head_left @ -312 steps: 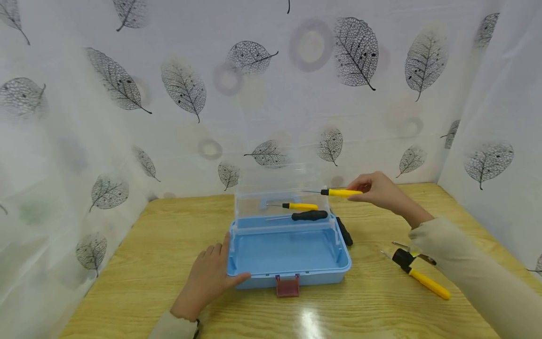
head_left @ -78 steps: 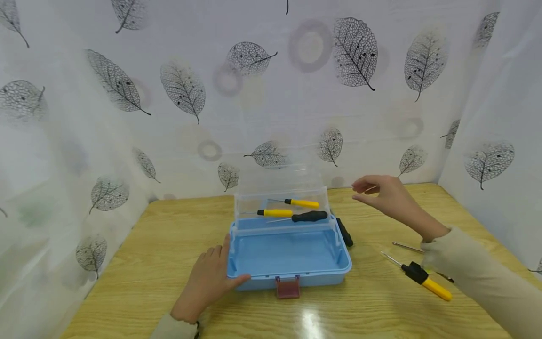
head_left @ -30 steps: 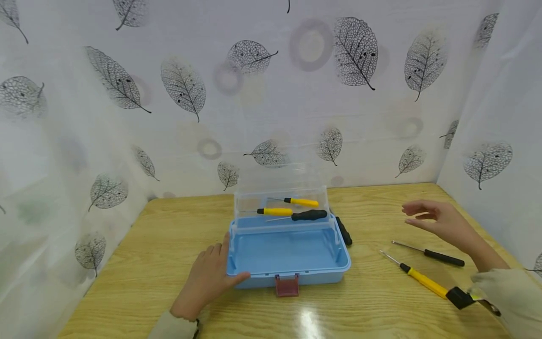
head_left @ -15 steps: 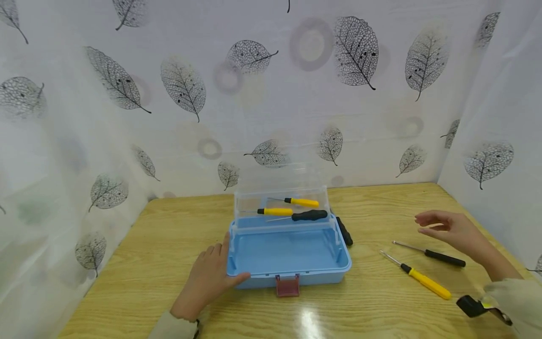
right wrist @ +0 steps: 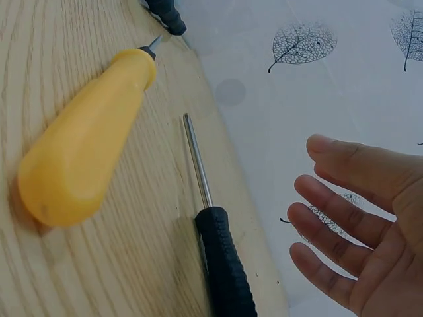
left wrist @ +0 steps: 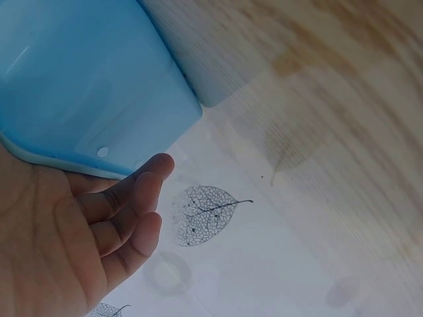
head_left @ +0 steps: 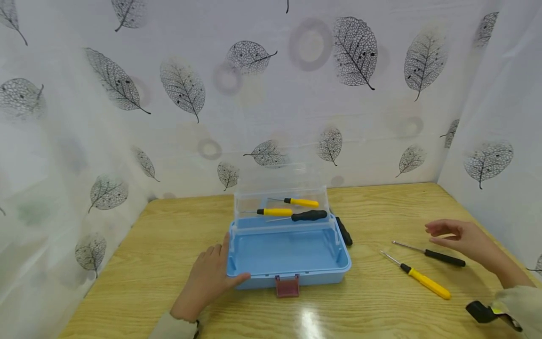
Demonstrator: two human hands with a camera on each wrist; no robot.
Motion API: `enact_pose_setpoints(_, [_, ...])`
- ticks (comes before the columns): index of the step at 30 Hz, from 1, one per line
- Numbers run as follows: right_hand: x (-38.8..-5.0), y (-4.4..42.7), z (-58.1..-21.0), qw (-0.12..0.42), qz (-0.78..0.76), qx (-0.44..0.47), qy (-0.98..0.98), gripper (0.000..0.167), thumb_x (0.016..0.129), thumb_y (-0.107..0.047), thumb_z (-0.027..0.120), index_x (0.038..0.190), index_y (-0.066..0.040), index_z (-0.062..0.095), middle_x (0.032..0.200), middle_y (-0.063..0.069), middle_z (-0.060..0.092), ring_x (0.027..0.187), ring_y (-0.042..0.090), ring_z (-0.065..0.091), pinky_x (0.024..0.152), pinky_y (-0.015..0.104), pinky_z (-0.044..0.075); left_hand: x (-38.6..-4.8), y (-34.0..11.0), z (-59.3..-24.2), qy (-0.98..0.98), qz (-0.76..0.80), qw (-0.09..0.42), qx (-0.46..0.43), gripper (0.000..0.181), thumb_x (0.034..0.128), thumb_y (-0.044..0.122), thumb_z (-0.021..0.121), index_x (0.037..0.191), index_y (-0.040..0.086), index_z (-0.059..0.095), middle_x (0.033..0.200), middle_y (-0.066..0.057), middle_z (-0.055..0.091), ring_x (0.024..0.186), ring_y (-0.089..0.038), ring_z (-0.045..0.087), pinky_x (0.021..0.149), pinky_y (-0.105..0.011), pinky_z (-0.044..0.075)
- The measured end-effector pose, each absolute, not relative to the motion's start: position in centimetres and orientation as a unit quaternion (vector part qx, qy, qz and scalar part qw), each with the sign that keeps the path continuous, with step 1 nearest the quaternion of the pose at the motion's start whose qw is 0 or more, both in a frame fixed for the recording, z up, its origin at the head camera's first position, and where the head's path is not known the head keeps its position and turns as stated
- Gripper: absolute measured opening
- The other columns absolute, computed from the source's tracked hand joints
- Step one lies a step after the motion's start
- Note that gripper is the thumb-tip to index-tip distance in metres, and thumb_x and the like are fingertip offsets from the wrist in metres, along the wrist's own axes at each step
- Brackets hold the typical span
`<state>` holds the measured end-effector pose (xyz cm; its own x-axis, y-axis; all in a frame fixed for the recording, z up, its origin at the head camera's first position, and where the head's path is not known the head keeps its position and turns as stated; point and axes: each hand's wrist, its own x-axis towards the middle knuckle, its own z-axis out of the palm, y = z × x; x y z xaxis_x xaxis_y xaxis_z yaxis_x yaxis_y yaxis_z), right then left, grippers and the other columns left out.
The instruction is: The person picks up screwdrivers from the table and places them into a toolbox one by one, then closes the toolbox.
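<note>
A light blue toolbox [head_left: 296, 279] stands with its clear lid raised. My left hand [head_left: 207, 278] rests at its left front corner, thumb on the front rim, fingers along the side; the left wrist view shows them loosely bent. Two yellow-handled screwdrivers [head_left: 275, 212] and a black-handled screwdriver [head_left: 310, 215] lie in the clear upper tray. My right hand [head_left: 466, 240] hovers at the right, fingers loosely bent and holding nothing. Below it lie a black screwdriver [head_left: 444, 257] and a yellow screwdriver [head_left: 428, 284]; both show in the right wrist view, the yellow handle [right wrist: 86, 145] nearer.
Another black handle [head_left: 345, 231] lies against the box's right side, partly hidden by it. A purple-red latch [head_left: 287, 286] hangs at the box's front. White curtains with leaf prints [head_left: 355, 52] border the wooden table [head_left: 169, 226] at back and sides.
The yellow screwdriver that my right hand held over the box now lies in the upper tray. That hand let go, then moved right and toward me. My left hand stays put.
</note>
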<state>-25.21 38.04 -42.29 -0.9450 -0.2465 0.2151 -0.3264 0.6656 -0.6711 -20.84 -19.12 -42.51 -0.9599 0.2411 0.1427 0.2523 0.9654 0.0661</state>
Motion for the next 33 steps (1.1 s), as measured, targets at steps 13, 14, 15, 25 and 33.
enact_pose_setpoints(13, [-24.8,39.8,-43.3,-0.002,0.366,0.144,-0.919,0.029,0.087,-0.007,0.064,0.115,0.001,0.061,0.096,-0.032,0.059,0.083,-0.013,0.057,0.063,0.015,0.050,-20.8,-19.2,-42.6,-0.988,-0.042,0.076,-0.127,0.110,0.0721,0.072,0.059,0.145,-0.004,0.027,0.119,-0.022,0.060,0.107,-0.034,0.059,0.088,-0.046,0.049])
enact_pose_setpoints(14, [-24.8,39.9,-43.4,-0.006,0.366,0.142,-0.920,0.028,0.088,-0.007,0.064,0.115,0.001,0.061,0.096,-0.032,0.059,0.083,-0.012,0.057,0.063,0.016,0.050,-20.8,-19.2,-42.6,-0.988,-0.042,0.077,-0.126,0.110,0.0721,0.072,0.059,0.145,-0.004,0.027,0.119,-0.022,0.060,0.107,-0.034,0.059,0.088,-0.046,0.049])
enact_pose_setpoints(15, [-24.7,40.0,-43.4,-0.012,0.362,0.138,-0.922,0.029,0.088,-0.008,0.064,0.115,0.002,0.061,0.096,-0.032,0.059,0.083,-0.013,0.057,0.063,0.016,0.050,-20.8,-19.2,-42.6,-0.988,-0.041,0.077,-0.126,0.111,0.0720,0.073,0.059,0.145,-0.003,0.027,0.119,-0.021,0.060,0.107,-0.034,0.059,0.088,-0.046,0.049])
enact_pose_setpoints(25, [-24.5,40.4,-44.0,-0.031,0.325,0.106,-0.939,0.047,0.086,-0.023,0.067,0.118,0.009,0.057,0.094,-0.030,0.059,0.081,-0.005,0.061,0.065,0.018,0.052,-20.7,-19.2,-42.6,-0.988,-0.040,0.075,-0.126,0.110,0.0718,0.074,0.058,0.145,-0.003,0.028,0.117,-0.021,0.061,0.104,-0.033,0.060,0.086,-0.046,0.050])
enact_pose_setpoints(33, [-24.5,40.8,-44.5,-0.041,0.321,0.106,-0.940,0.045,0.086,-0.021,0.068,0.117,0.009,0.058,0.094,-0.031,0.060,0.081,-0.010,0.058,0.065,0.018,0.051,-20.7,-19.2,-42.6,-0.987,-0.038,0.081,-0.131,0.110,0.0718,0.073,0.059,0.144,-0.004,0.029,0.114,-0.019,0.062,0.101,-0.031,0.060,0.084,-0.044,0.050])
